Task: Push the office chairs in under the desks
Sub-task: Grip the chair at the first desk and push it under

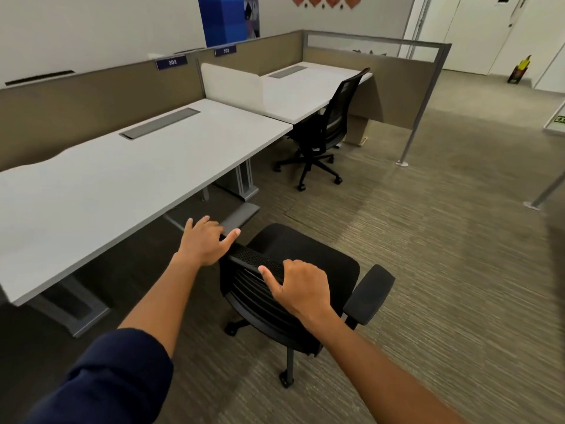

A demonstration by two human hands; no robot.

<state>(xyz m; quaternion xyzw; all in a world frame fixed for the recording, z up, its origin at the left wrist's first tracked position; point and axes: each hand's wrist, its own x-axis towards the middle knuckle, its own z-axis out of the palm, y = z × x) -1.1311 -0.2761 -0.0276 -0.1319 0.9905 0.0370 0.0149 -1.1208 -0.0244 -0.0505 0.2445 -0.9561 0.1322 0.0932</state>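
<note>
A black office chair stands on the carpet just right of the near white desk, its seat outside the desk edge. My right hand grips the top rim of its mesh backrest. My left hand sits at the rim's left end, fingers spread, thumb touching the rim. A second black chair stands at the far desk, its seat partly under the top and its wheeled base out on the floor.
Grey metal desk legs with flat feet stand under the near desk, close to the chair's front. Tan partition walls back both desks. A partition post stands to the right. Open carpet lies to the right.
</note>
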